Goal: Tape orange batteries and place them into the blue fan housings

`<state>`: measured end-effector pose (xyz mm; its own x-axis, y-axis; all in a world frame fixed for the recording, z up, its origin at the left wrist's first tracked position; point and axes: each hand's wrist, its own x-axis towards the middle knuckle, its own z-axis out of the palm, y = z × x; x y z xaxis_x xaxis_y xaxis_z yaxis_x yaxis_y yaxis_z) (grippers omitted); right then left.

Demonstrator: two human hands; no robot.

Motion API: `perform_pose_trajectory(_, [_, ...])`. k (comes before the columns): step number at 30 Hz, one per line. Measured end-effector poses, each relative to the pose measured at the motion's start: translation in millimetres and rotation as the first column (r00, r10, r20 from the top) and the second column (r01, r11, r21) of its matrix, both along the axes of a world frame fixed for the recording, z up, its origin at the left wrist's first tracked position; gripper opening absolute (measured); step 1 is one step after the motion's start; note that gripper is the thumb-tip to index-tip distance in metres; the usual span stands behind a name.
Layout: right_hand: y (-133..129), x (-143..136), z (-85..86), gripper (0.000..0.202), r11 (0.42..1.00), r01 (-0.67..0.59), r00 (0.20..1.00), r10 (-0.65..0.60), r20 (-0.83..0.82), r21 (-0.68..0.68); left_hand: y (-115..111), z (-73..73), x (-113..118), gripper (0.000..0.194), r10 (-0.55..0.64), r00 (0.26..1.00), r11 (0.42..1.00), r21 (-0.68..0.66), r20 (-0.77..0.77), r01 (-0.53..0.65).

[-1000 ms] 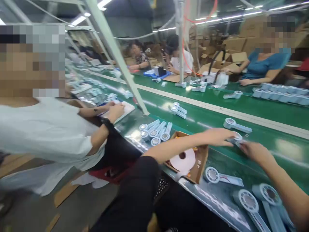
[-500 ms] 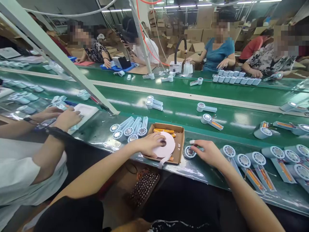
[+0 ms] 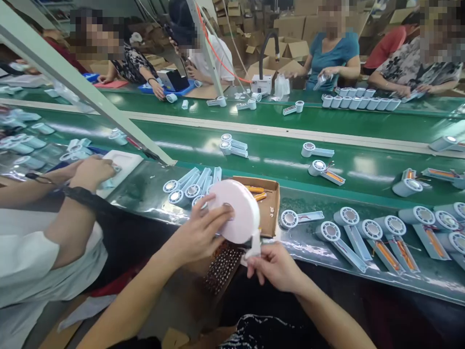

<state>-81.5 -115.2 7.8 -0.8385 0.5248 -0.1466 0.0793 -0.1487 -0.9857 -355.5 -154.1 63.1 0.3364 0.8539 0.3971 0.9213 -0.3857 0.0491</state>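
My left hand grips a large roll of white tape, its fingers at the roll's centre hole. The roll is raised in front of a cardboard tray and hides part of it. From the roll's lower right a strip of tape hangs down. My right hand pinches this strip. Orange cylindrical parts lie in the tray. Right of the tray, a light-blue fan piece lies on the bench with its handle pointing right.
Light-blue fan pieces lie left of the tray, and several more at the right, some with orange parts inside. Others ride on the green belt. A neighbour's hands work at the left. A slanted metal post crosses the left side.
My left hand has lifted the tape roll out of the tray. My right hand has left the fan piece and moved left and down, now holding the tape strip.
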Motion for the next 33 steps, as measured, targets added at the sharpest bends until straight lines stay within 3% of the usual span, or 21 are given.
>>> perform_pose_trajectory(2, [-11, -6, 0.1, 0.049, 0.960, -0.194, 0.979, 0.176, 0.102, 0.203, -8, -8.9, -14, 0.058, 0.149, 0.985, 0.981, 0.115, 0.086, -0.158])
perform_pose_trajectory(4, [-7, -11, 4.3, 0.038, 0.810, -0.394, 0.918, 0.322, 0.231, 0.435, -16, -19.1, -26, 0.057, 0.272, 0.933, 0.942, 0.134, 0.237, -0.308])
perform_pose_trajectory(5, [3, -14, 7.6, 0.032, 0.733, -0.436, 0.899, 0.326, 0.294, 0.521, -19, -24.3, -30, 0.057, 0.313, 0.899, 0.926, 0.110, 0.306, -0.360])
perform_pose_trajectory(6, [17, -19, 11.2, 0.029, 0.680, -0.436, 0.896, 0.270, 0.352, 0.590, -23, -29.7, -31, 0.056, 0.342, 0.869, 0.916, 0.079, 0.357, -0.393])
perform_pose_trajectory(8, [57, -33, 17.4, 0.025, 0.611, -0.379, 0.891, 0.040, 0.452, 0.695, -28, -39.8, -26, 0.055, 0.363, 0.843, 0.910, 0.044, 0.397, -0.412])
perform_pose_trajectory(10, [102, -51, 19.8, 0.023, 0.521, -0.395, 0.822, -0.168, 0.545, 0.757, -29, -48.3, -16, 0.055, 0.347, 0.859, 0.921, 0.037, 0.377, -0.388])
perform_pose_trajectory(13, [151, -73, 17.6, 0.018, 0.438, -0.487, 0.751, -0.231, 0.618, 0.755, -26, -55.0, 2, 0.058, 0.291, 0.891, 0.946, 0.032, 0.348, -0.322])
perform_pose_trajectory(15, [164, -78, 17.1, 0.013, 0.436, -0.491, 0.758, -0.212, 0.617, 0.754, -23, -55.2, 11, 0.056, 0.250, 0.912, 0.960, 0.039, 0.325, -0.277])
perform_pose_trajectory(18, [160, -64, 21.8, 0.015, 0.448, -0.435, 0.781, -0.243, 0.574, 0.781, -23, -52.9, 19, 0.055, 0.205, 0.939, 0.969, 0.080, 0.276, -0.235])
perform_pose_trajectory(20, [148, -47, 26.7, 0.028, 0.558, -0.262, 0.855, -0.243, 0.457, 0.787, -24, -52.0, 22, 0.056, 0.184, 0.955, 0.971, 0.110, 0.233, -0.214])
perform_pose_trajectory(23, [124, -22, 34.0, 0.042, 0.803, 0.067, 0.952, -0.229, 0.203, 0.592, -25, -52.4, 25, 0.055, 0.156, 0.975, 0.977, 0.119, 0.158, -0.176])
perform_pose_trajectory(25, [109, -10, 41.1, 0.047, 0.871, 0.163, 0.966, -0.236, 0.105, 0.464, -24, -52.8, 28, 0.054, 0.145, 0.984, 0.981, 0.115, 0.105, -0.156])
perform_pose_trajectory(29, [94, 6, 68.0, 0.046, 0.891, 0.133, 0.975, -0.197, 0.105, 0.433, -22, -50.5, 31, 0.054, 0.138, 0.990, 0.984, 0.110, 0.013, -0.139])
perform_pose_trajectory(33, [100, 15, 93.4, 0.028, 0.769, -0.161, 0.933, -0.085, 0.349, 0.618, -20, -42.2, 31, 0.064, 0.091, 0.992, 0.992, 0.098, -0.087, -0.082])
